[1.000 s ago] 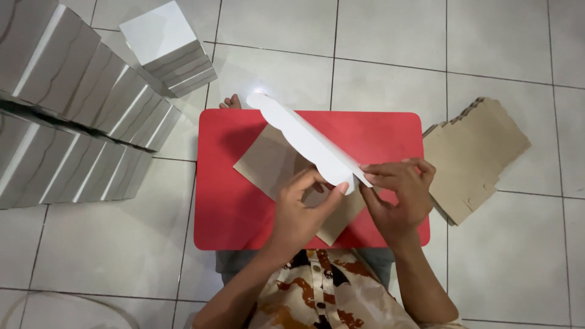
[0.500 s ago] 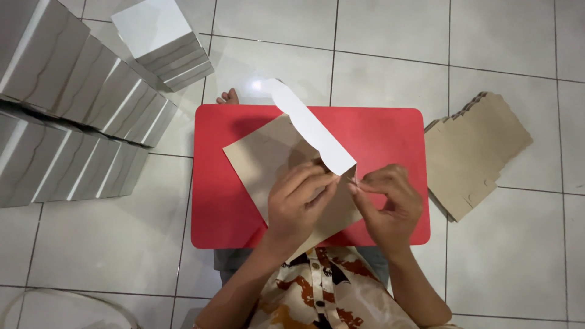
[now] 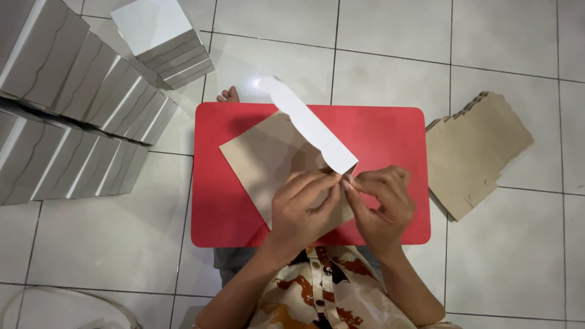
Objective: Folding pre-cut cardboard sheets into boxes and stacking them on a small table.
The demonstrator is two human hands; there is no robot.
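- Cardboard blank [image 3: 268,155], brown on its back and white on the folded-up flap [image 3: 308,122], lies at a slant on the red surface [image 3: 390,131], its near corner under both hands.
- Left hand [image 3: 304,210] lies on top of the blank toward its near edge, fingers bent and closed, fingertips [image 3: 332,183] pressing at the foot of the flap where it meets the brown panel.
- Right hand [image 3: 381,201] is just right of the left one and touches it at the fingertips; thumb and forefinger are pinched shut on the same corner of the blank, the other fingers curled in.
- Flap rises from that pinch and runs away from the person, toward the far edge of the red surface, standing tilted rather than flat.
- My judgement of how to do the fold well: keep the left hand's weight on the panel so the blank cannot slide on the surface, and crease along the scored line from the pinched corner outward, not across it.
- Flat brown blanks [image 3: 478,152] are stacked on the floor just right of the red surface.
- Finished white boxes [image 3: 79,116] stand in rows left of it, well apart from the hands.
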